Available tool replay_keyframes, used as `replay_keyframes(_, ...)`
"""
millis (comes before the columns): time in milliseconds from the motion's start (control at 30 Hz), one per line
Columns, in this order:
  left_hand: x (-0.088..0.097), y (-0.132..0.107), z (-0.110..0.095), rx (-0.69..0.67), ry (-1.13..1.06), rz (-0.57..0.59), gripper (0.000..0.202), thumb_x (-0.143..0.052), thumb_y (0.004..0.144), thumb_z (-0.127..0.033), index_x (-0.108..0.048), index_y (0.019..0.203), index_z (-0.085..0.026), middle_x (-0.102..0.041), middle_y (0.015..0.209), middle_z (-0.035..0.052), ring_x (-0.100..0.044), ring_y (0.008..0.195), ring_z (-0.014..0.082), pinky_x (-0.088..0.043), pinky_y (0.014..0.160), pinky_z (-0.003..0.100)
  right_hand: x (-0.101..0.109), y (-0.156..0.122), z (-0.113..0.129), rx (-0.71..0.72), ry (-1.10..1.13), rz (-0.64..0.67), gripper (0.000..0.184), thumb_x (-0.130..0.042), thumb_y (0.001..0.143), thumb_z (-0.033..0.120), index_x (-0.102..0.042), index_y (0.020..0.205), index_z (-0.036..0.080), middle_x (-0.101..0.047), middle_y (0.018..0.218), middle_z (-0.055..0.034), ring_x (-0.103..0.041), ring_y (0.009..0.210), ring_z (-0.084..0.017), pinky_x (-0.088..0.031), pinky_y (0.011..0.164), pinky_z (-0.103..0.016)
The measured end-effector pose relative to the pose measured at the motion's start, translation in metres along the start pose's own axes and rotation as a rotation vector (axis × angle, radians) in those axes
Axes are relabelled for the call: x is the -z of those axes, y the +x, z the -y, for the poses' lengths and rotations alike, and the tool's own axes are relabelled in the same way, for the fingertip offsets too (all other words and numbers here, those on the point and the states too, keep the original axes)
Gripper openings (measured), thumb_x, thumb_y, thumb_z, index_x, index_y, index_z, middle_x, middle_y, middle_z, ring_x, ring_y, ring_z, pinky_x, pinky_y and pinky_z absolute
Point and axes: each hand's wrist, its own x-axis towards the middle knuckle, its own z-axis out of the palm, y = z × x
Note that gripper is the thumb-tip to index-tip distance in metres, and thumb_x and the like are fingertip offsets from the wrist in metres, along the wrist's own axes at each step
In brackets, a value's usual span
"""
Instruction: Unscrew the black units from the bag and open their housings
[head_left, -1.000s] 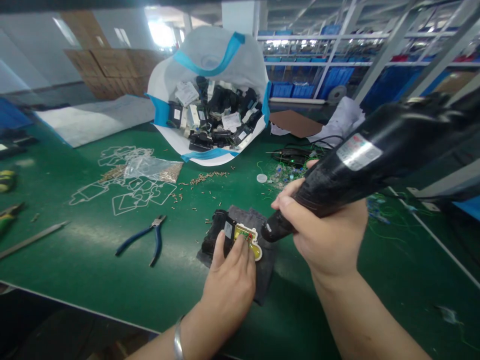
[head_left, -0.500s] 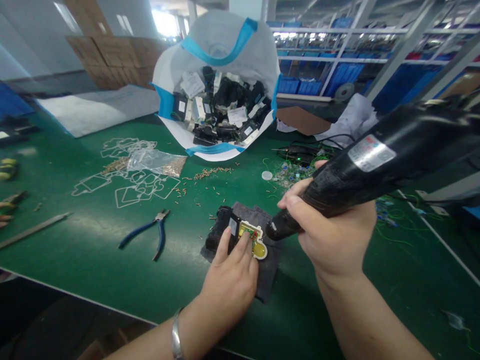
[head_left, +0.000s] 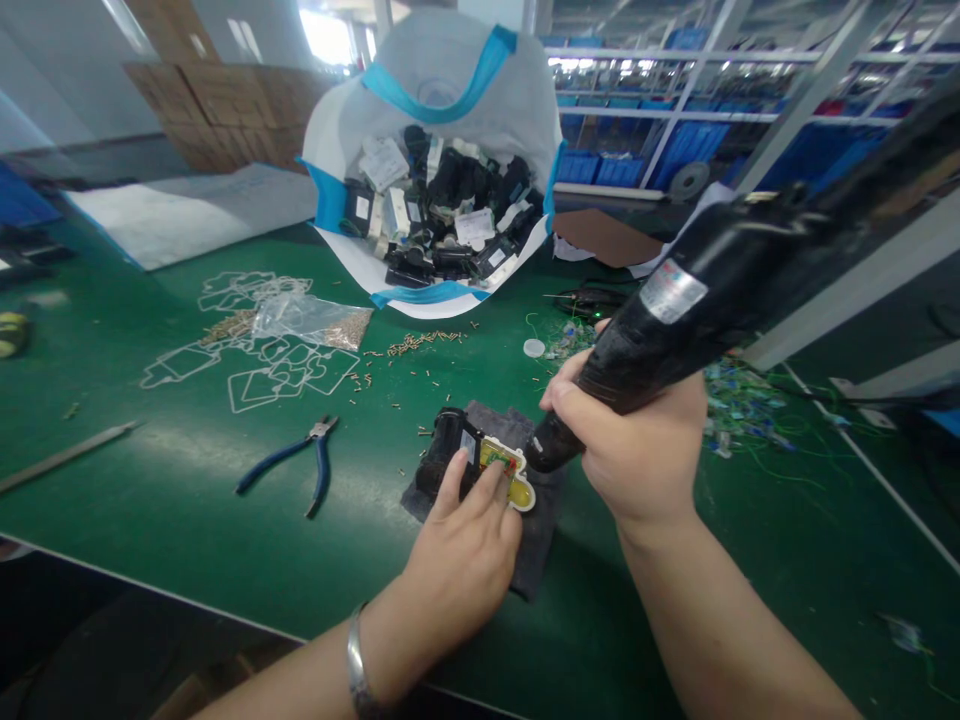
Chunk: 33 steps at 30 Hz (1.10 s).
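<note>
Fingers (head_left: 491,485) of the left hand (head_left: 461,565): extended and spread, not curled, pressing flat on the black unit (head_left: 444,450) and the edge of its yellow board (head_left: 519,490). Both sit on a dark grey cloth (head_left: 536,550), directly under the fingertips.

Right hand (head_left: 637,455): closed in a full fist round the black power screwdriver (head_left: 675,315). The tool's nose points down-left and ends just beside the left fingertips.

Change since a second ago: the tool body has swung steeper and its nose has closed on the board's upper right edge, where it earlier stood off to the side. The left hand has kept its hold-down. Judged: the tool is now bearing on the board, though the contact itself is too small to confirm.

Left of the fingers:
- blue-handled pliers (head_left: 300,465), near
- thin metal bar (head_left: 67,455), well apart

Beyond the fingers:
- loose small brass-coloured pieces (head_left: 420,345)
- clear bag (head_left: 311,322)
- white outline cut-outs (head_left: 262,375)
- white sack with blue trim (head_left: 435,60), holding many black units
- small white cap (head_left: 533,348)

Right of the right hand: tangled green wire scraps (head_left: 739,410) on the green table (head_left: 187,540).

Obstruction: nothing lies between the tool's nose and the board, but the left fingertips sit very close to it.
</note>
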Motion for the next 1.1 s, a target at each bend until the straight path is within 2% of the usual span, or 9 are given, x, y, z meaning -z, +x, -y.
replay_keyframes(133,0.001,0.006,0.002,0.019,-0.017,-0.005,0.020,-0.041,0.083,-0.014,-0.060,0.084,-0.016,-0.063,0.097,0.0049,-0.045,0.112,0.0213,-0.005,0.107,0.050,-0.007,0.011,-0.010,0.057,0.007,0.028,0.028,-0.059,0.056,0.012,-0.045,0.079,0.019,-0.048,0.066,0.0035,-0.047,0.058,-0.012,-0.045,0.057,-0.030)
replay_keyframes(267,0.000,0.005,0.004,0.051,-0.032,0.019,0.015,-0.044,0.082,-0.016,-0.058,0.077,-0.017,-0.062,0.081,0.0017,-0.053,0.097,0.0190,-0.005,0.107,0.051,-0.010,0.022,-0.023,0.081,0.036,0.057,0.025,-0.056,0.057,0.011,-0.042,0.077,0.020,-0.045,0.063,0.0057,-0.046,0.053,-0.010,-0.044,0.052,-0.025)
replay_keyframes(400,-0.003,0.004,0.006,0.067,-0.066,-0.041,0.016,-0.044,0.082,-0.014,-0.057,0.074,-0.016,-0.063,0.084,0.0023,-0.056,0.085,0.0163,-0.009,0.106,0.048,-0.006,0.030,-0.034,0.051,0.148,0.051,0.028,-0.054,0.056,0.012,-0.039,0.079,0.020,-0.048,0.060,0.0073,-0.048,0.046,-0.010,-0.042,0.043,-0.023)
replay_keyframes(500,-0.004,0.006,0.008,0.104,-0.123,-0.094,0.017,-0.044,0.084,-0.016,-0.056,0.073,-0.016,-0.064,0.087,0.0027,-0.057,0.084,0.0153,-0.013,0.106,0.045,-0.003,0.033,-0.036,0.005,0.228,0.019,0.029,-0.052,0.055,0.014,-0.037,0.079,0.021,-0.047,0.055,0.0081,-0.048,0.041,-0.011,-0.042,0.039,-0.024)
replay_keyframes(667,-0.003,0.014,0.009,0.139,-0.215,-0.112,0.018,-0.043,0.085,-0.017,-0.056,0.072,-0.016,-0.065,0.085,0.0018,-0.058,0.084,0.0141,-0.018,0.104,0.042,-0.001,0.036,-0.035,-0.052,0.263,-0.013,0.029,-0.051,0.054,0.017,-0.036,0.079,0.020,-0.046,0.054,0.0086,-0.049,0.039,-0.011,-0.042,0.037,-0.024)
replay_keyframes(967,0.000,0.016,0.009,0.156,-0.245,-0.115,0.017,-0.043,0.085,-0.019,-0.056,0.074,-0.016,-0.066,0.082,0.0009,-0.060,0.077,0.0152,-0.006,0.103,0.055,0.000,0.043,-0.043,-0.143,0.358,-0.068,0.031,-0.051,0.049,0.018,-0.034,0.075,0.020,-0.043,0.048,0.0103,-0.046,0.034,-0.012,-0.040,0.032,-0.023)
replay_keyframes(1100,0.000,0.016,0.010,0.144,-0.239,-0.070,0.017,-0.043,0.086,-0.019,-0.056,0.075,-0.015,-0.066,0.085,0.0024,-0.060,0.080,0.0173,-0.013,0.101,0.056,0.002,0.045,-0.042,-0.143,0.401,-0.085,0.032,-0.052,0.048,0.016,-0.033,0.073,0.020,-0.043,0.047,0.0102,-0.046,0.034,-0.013,-0.039,0.031,-0.024)
